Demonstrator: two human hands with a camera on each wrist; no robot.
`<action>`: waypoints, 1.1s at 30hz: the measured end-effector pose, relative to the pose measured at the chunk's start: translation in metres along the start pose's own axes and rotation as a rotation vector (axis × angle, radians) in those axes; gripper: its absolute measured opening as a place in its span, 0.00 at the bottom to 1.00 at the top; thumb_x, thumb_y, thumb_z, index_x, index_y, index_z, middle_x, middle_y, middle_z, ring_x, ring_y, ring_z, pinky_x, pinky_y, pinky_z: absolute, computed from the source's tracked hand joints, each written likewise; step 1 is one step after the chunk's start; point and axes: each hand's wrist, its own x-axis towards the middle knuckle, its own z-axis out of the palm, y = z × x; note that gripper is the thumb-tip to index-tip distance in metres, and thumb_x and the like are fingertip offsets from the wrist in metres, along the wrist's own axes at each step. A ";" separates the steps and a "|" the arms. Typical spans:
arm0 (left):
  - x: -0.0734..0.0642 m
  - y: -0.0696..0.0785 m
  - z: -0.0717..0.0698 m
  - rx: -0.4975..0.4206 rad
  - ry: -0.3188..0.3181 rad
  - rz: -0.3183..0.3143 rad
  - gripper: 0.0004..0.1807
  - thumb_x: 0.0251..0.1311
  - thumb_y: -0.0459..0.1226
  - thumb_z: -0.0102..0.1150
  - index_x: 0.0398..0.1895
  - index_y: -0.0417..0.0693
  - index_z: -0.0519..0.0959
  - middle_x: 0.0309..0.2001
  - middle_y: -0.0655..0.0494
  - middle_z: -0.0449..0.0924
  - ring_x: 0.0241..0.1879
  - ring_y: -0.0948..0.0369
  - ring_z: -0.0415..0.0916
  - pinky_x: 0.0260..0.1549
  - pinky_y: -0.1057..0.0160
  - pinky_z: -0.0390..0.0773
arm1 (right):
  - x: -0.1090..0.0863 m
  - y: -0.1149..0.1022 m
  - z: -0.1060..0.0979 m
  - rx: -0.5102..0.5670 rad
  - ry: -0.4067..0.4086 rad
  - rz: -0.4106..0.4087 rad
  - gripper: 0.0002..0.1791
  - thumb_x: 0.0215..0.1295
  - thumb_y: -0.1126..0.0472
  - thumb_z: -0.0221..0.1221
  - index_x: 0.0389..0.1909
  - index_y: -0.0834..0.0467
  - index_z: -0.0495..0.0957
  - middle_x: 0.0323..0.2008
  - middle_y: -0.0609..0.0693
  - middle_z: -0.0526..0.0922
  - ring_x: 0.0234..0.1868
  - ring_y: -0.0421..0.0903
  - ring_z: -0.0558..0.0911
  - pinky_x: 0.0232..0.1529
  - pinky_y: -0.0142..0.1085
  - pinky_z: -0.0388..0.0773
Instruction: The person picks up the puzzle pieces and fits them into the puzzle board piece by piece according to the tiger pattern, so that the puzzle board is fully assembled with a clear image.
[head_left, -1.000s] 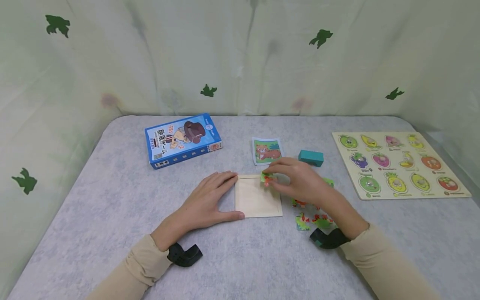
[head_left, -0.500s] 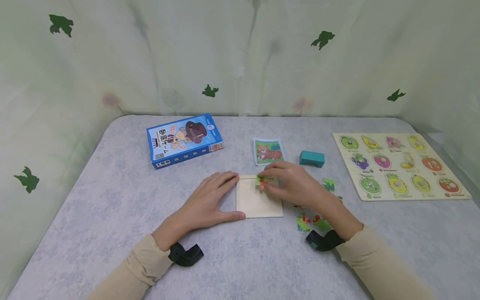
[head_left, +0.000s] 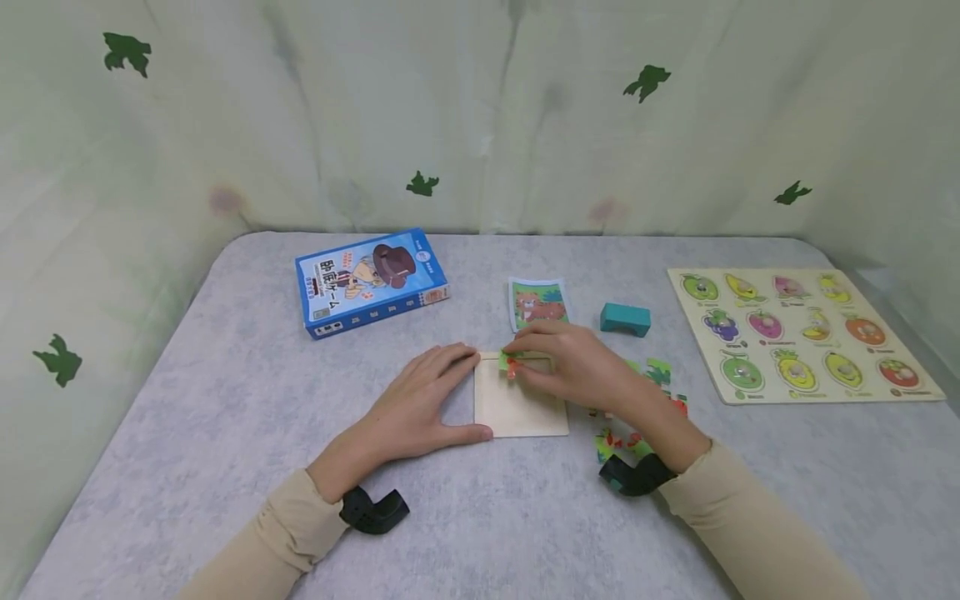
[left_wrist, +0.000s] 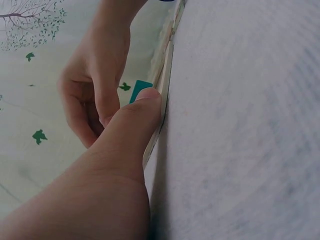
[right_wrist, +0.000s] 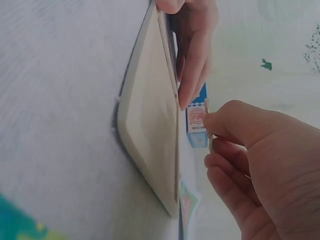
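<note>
A shallow pale wooden puzzle tray [head_left: 521, 410] lies on the table in front of me. My left hand [head_left: 420, 404] rests along its left side. The fingertips touch the upper left corner and the thumb touches the lower left corner. My right hand [head_left: 573, 364] pinches a small green and red puzzle piece [head_left: 505, 363] between thumb and fingers, above the tray's upper left part. In the right wrist view, the piece [right_wrist: 210, 142] shows edge-on, apart from the tray's surface. Several more puzzle pieces [head_left: 659, 372] lie right of the tray, partly hidden under my right forearm.
Behind the tray lies a picture card [head_left: 540, 302] with a brown animal, partly covered by my right hand. A teal block [head_left: 626, 318] stands to its right. At the back left is a blue box [head_left: 372, 282]; a wooden fruit puzzle board [head_left: 798, 333] lies at the right.
My right hand has moved left over the tray with the puzzle piece, toward the upper left corner. The left hand keeps its place at the tray's left side.
</note>
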 end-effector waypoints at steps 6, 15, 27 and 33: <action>0.000 -0.001 0.000 0.001 -0.012 -0.012 0.56 0.56 0.69 0.65 0.80 0.46 0.63 0.78 0.49 0.61 0.79 0.49 0.56 0.79 0.44 0.54 | 0.004 -0.003 0.004 0.025 -0.006 0.014 0.12 0.67 0.59 0.68 0.50 0.53 0.89 0.47 0.45 0.86 0.50 0.42 0.84 0.51 0.38 0.85; 0.001 -0.001 0.002 0.011 -0.016 -0.008 0.55 0.57 0.70 0.64 0.79 0.46 0.63 0.78 0.50 0.61 0.78 0.51 0.56 0.80 0.46 0.53 | 0.006 -0.004 0.013 0.005 -0.053 0.044 0.12 0.69 0.59 0.67 0.51 0.54 0.89 0.48 0.46 0.87 0.49 0.43 0.85 0.50 0.38 0.86; 0.000 0.000 0.000 0.007 -0.024 -0.014 0.56 0.57 0.70 0.64 0.80 0.46 0.62 0.79 0.51 0.60 0.79 0.52 0.55 0.80 0.47 0.51 | 0.008 -0.005 0.020 0.021 -0.073 0.027 0.11 0.69 0.59 0.67 0.50 0.55 0.89 0.48 0.46 0.87 0.49 0.42 0.85 0.51 0.37 0.85; 0.000 0.000 0.000 0.008 -0.028 -0.021 0.56 0.57 0.69 0.64 0.80 0.46 0.62 0.79 0.50 0.60 0.79 0.51 0.54 0.80 0.46 0.52 | 0.008 -0.004 0.022 0.007 -0.064 0.005 0.11 0.69 0.59 0.67 0.49 0.55 0.89 0.48 0.47 0.87 0.50 0.43 0.84 0.52 0.36 0.85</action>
